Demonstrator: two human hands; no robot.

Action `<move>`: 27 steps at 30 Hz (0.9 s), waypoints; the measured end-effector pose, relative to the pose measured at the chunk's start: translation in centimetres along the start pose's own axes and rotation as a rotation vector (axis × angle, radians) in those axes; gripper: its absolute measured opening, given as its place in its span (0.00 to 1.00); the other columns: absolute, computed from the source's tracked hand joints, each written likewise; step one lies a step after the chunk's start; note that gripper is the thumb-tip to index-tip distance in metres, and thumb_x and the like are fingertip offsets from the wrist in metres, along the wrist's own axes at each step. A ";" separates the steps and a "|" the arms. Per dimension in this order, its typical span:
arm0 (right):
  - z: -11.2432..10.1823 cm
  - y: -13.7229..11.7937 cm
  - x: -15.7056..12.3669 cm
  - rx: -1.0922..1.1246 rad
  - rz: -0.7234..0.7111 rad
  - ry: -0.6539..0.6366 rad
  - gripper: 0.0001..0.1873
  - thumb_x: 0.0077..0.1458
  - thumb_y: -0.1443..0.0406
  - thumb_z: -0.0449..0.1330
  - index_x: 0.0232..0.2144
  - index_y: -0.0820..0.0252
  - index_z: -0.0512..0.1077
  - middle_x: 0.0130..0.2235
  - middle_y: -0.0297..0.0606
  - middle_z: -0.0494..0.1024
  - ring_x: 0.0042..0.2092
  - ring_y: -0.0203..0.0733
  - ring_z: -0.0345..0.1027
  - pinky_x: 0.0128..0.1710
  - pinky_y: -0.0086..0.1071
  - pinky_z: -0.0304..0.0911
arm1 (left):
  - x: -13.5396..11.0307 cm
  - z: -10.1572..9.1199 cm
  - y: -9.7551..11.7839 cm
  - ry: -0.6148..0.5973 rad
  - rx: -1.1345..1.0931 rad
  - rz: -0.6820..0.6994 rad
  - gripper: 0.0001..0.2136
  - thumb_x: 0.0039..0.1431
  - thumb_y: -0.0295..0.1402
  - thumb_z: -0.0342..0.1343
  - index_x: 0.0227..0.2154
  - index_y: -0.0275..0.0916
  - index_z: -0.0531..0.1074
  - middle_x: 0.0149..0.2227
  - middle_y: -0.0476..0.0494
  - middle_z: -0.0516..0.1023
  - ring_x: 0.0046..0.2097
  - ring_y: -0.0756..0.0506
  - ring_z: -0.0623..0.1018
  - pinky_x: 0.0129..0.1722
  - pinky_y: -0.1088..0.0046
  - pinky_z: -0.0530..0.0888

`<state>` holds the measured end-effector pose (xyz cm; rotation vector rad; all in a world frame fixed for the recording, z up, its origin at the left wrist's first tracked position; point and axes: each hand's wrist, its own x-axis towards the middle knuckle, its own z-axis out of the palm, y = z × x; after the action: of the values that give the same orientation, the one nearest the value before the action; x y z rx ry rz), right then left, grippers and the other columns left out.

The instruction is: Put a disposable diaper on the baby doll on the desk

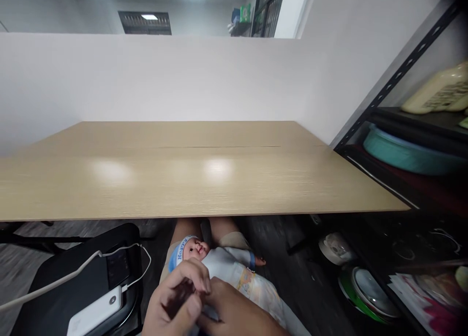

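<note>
A teal basin (pixel 405 153) sits at three o'clock, counter (pixel 219 189) at twelve. At six, left hand (pixel 176 294) meets right hand (pixel 232 304) by the doll (pixel 228 263), grip unclear.

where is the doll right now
In the head view, the doll lies at bottom centre across the person's lap, below the table edge, beyond the left hand and right hand.

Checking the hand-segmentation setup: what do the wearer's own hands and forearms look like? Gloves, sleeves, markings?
Bare, ungloved left hand and bare, ungloved right hand; no markings or attached cables visible on either. No ring visible on the left fingers; the right fingers are mostly hidden, so can't tell. The bare right forearm shows no sleeve in frame. Left forearm is out of frame.
</note>
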<state>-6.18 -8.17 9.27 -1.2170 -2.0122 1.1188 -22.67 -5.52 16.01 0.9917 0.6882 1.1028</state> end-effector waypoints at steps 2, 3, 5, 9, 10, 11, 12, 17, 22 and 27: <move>-0.5 -0.7 -0.4 0.073 0.021 0.123 0.10 0.69 0.62 0.64 0.50 0.51 0.82 0.50 0.35 0.87 0.52 0.45 0.79 0.57 0.35 0.69 | -0.5 -0.4 -1.8 0.168 -0.093 -0.108 0.21 0.54 0.53 0.76 0.29 0.41 0.79 0.32 0.45 0.74 0.33 0.46 0.72 0.37 0.68 0.71; -0.8 -1.2 -0.7 0.097 0.025 0.197 0.08 0.69 0.63 0.64 0.48 0.52 0.82 0.48 0.35 0.87 0.51 0.45 0.79 0.57 0.35 0.69 | -0.7 -0.7 -2.5 0.226 -0.135 -0.143 0.21 0.53 0.53 0.76 0.29 0.40 0.79 0.31 0.46 0.73 0.32 0.47 0.71 0.36 0.68 0.71; -1.6 -2.0 -1.1 0.109 0.017 0.342 0.06 0.70 0.65 0.62 0.43 0.53 0.81 0.43 0.34 0.86 0.46 0.42 0.80 0.53 0.34 0.70 | -0.9 -1.2 -3.6 0.302 -0.180 -0.159 0.22 0.52 0.53 0.77 0.28 0.40 0.78 0.28 0.48 0.72 0.32 0.47 0.71 0.38 0.68 0.72; -2.8 -3.2 -1.9 0.053 -0.050 0.611 0.06 0.71 0.65 0.61 0.39 0.54 0.78 0.36 0.33 0.84 0.39 0.40 0.80 0.43 0.31 0.72 | -0.8 -1.3 -4.4 0.367 -0.220 -0.127 0.21 0.53 0.51 0.77 0.26 0.39 0.77 0.25 0.51 0.69 0.33 0.48 0.70 0.43 0.69 0.74; -3.0 -3.5 -2.0 0.031 -0.069 0.651 0.05 0.70 0.66 0.61 0.40 0.54 0.78 0.36 0.33 0.84 0.38 0.40 0.80 0.42 0.31 0.72 | -0.7 -1.1 -4.3 0.368 -0.241 -0.130 0.21 0.53 0.50 0.77 0.25 0.39 0.77 0.25 0.51 0.69 0.33 0.48 0.70 0.43 0.69 0.73; -3.1 -3.7 -2.1 0.008 -0.090 0.676 0.05 0.69 0.67 0.62 0.41 0.54 0.78 0.36 0.33 0.84 0.38 0.40 0.80 0.41 0.31 0.72 | -0.7 -0.9 -4.3 0.370 -0.260 -0.138 0.21 0.52 0.50 0.78 0.25 0.39 0.77 0.25 0.51 0.69 0.33 0.48 0.71 0.43 0.70 0.73; -3.2 -4.0 -2.2 -0.016 -0.113 0.691 0.05 0.68 0.68 0.62 0.42 0.53 0.78 0.36 0.33 0.84 0.37 0.40 0.80 0.41 0.32 0.73 | -0.7 -0.7 -4.2 0.371 -0.272 -0.148 0.21 0.52 0.50 0.78 0.25 0.39 0.77 0.25 0.51 0.69 0.34 0.48 0.71 0.43 0.70 0.73; -3.4 -5.5 -1.8 -0.102 -0.227 0.731 0.10 0.64 0.72 0.66 0.44 0.51 0.79 0.36 0.32 0.85 0.36 0.42 0.80 0.40 0.35 0.74 | -0.9 0.6 -3.7 0.391 -0.289 -0.212 0.24 0.48 0.53 0.79 0.27 0.40 0.77 0.27 0.51 0.70 0.36 0.47 0.72 0.46 0.69 0.73; -3.5 -6.5 -0.9 -0.098 -0.234 0.802 0.10 0.63 0.72 0.68 0.43 0.50 0.79 0.35 0.31 0.85 0.35 0.41 0.81 0.39 0.35 0.75 | -0.9 1.0 -3.1 0.332 -0.270 -0.209 0.24 0.50 0.53 0.78 0.26 0.39 0.75 0.28 0.50 0.70 0.35 0.47 0.71 0.44 0.69 0.73; -3.9 -7.2 -0.1 0.052 -0.123 0.784 0.09 0.62 0.65 0.71 0.45 0.51 0.81 0.39 0.34 0.84 0.35 0.40 0.79 0.40 0.35 0.77 | -0.8 1.2 -3.2 0.334 -0.200 -0.175 0.24 0.48 0.53 0.79 0.28 0.39 0.78 0.30 0.50 0.72 0.34 0.49 0.70 0.41 0.70 0.73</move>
<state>-6.42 -8.56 17.39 -1.2281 -1.4157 0.5007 -20.61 -7.09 13.62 0.5703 0.8967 1.1683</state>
